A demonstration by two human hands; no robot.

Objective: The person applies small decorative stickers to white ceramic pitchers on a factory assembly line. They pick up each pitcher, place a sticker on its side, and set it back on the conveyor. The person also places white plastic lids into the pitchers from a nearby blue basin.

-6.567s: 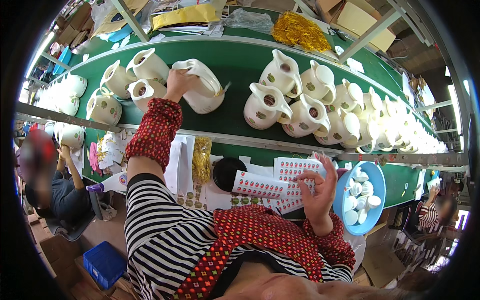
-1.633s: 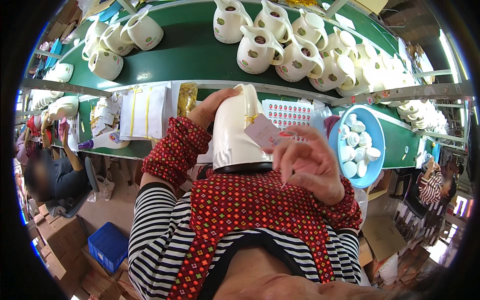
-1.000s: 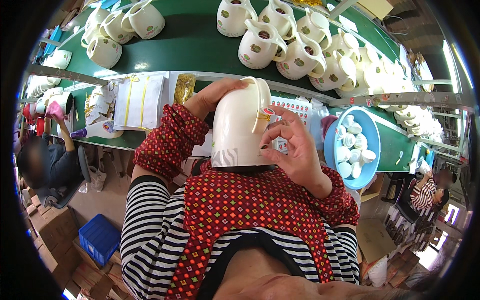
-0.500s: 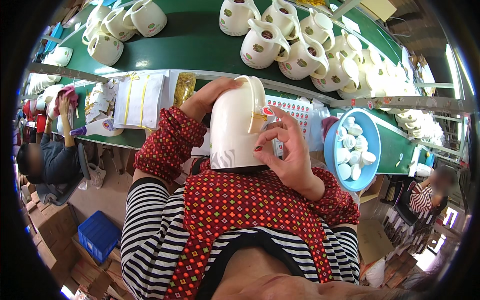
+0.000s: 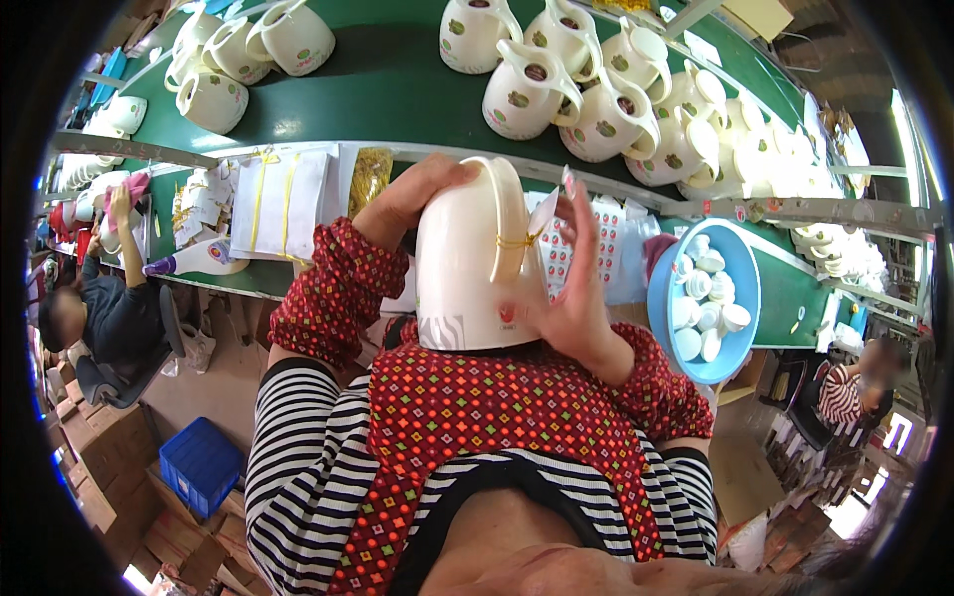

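A cream jug [image 5: 462, 268] with a handle [image 5: 508, 223] stands in my lap, a grey pattern near its dark base. My left hand [image 5: 422, 194] grips its upper end beside the handle. Gold cord [image 5: 516, 241] is looped round the handle with a white tag [image 5: 544, 211] hanging from it. A red sticker [image 5: 508, 314] sits low on the jug's wall. Against that wall rests my right hand [image 5: 588, 298], fingers stretched upward and nothing held, its thumb blurred beside the sticker. Behind it lies a sheet of red stickers [image 5: 606, 238].
Cream jugs [image 5: 522, 94] crowd the green bench [image 5: 388, 74]. At my right a blue basin [image 5: 752, 298] holds white lids [image 5: 699, 285]. Bundled white paper [image 5: 283, 204] and a spray bottle [image 5: 204, 255] lie left. One person [image 5: 114, 318] sits left, another [image 5: 845, 387] right.
My right hand has gone from a pinch to stretched fingers against the jug. A red sticker now shows on the jug's wall. The tag has swung upright.
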